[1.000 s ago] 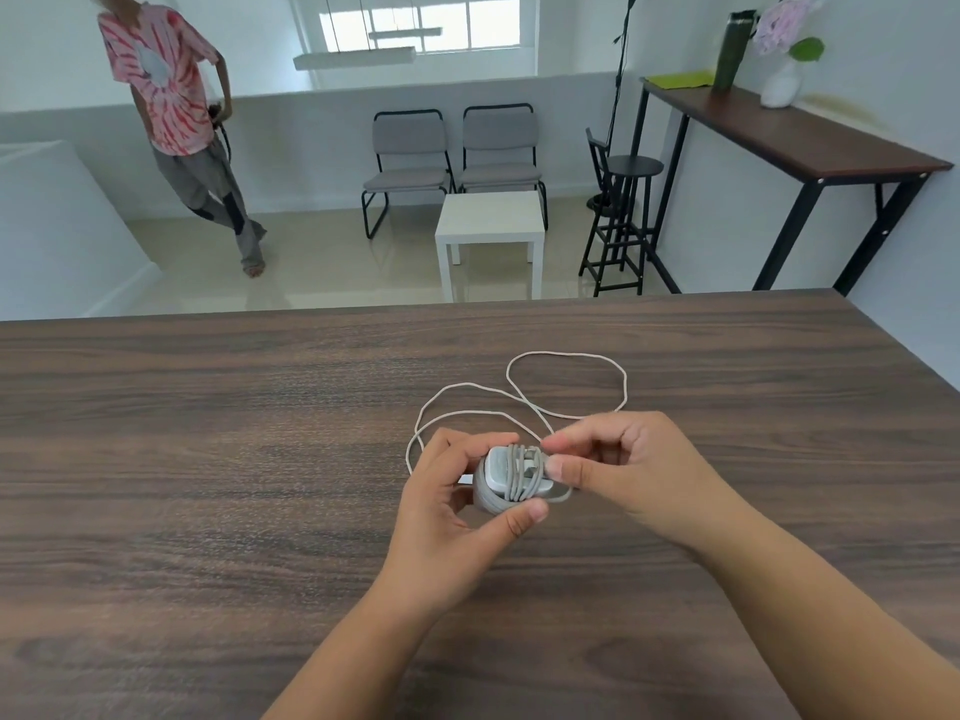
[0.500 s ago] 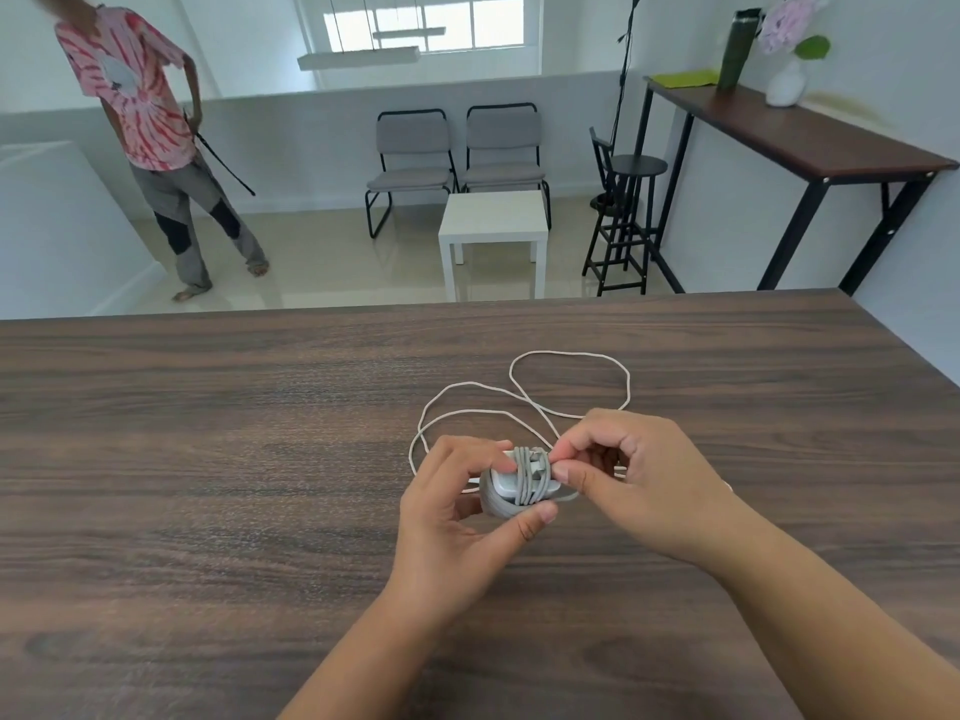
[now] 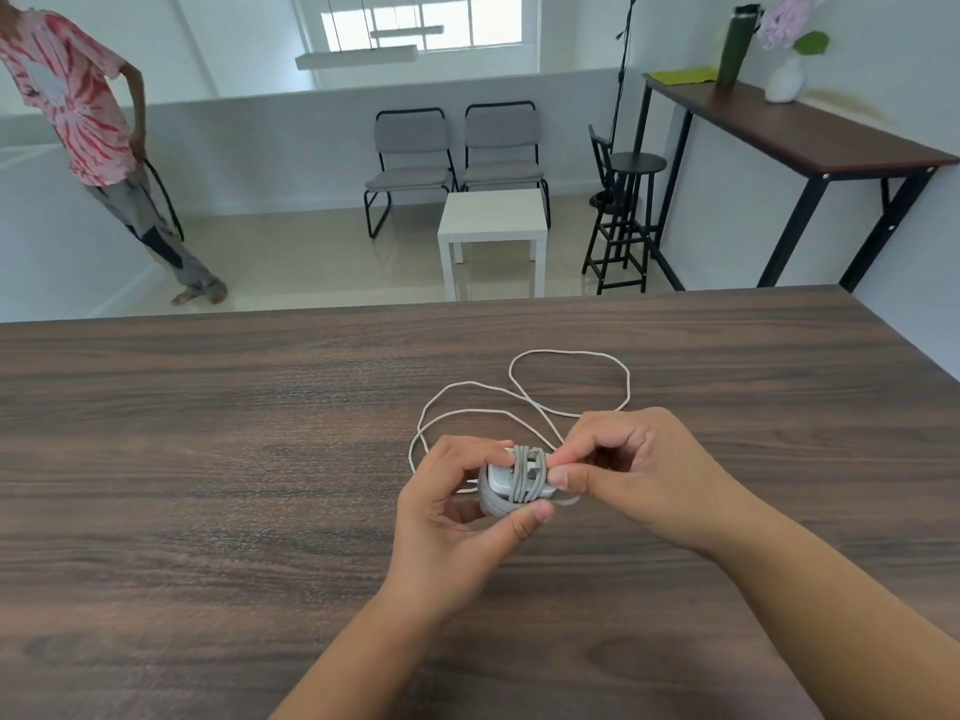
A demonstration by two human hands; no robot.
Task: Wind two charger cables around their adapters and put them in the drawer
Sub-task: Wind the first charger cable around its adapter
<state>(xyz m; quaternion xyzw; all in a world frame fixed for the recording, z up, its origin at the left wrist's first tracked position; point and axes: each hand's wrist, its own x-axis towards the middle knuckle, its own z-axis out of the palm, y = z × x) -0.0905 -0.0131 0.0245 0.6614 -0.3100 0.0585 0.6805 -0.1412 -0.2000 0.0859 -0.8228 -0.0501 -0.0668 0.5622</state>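
Note:
A white charger adapter (image 3: 506, 483) sits between my hands just above the dark wooden table (image 3: 208, 459), with several grey turns of cable wrapped round it. My left hand (image 3: 457, 517) grips the adapter between fingers and thumb. My right hand (image 3: 631, 472) pinches the cable at the adapter's right side. The loose white cable (image 3: 571, 379) lies in two loops on the table beyond my hands. No second charger and no drawer are in view.
The table's far edge runs across the middle of the view. Beyond it are a white side table (image 3: 493, 220), two grey chairs (image 3: 457, 158), a black stool (image 3: 626, 210) and a high console table (image 3: 789, 132). A person (image 3: 88, 122) stands at the far left.
My hands stay in place at the adapter while my right fingers shift slightly on the cable. The person in the background has stepped further left.

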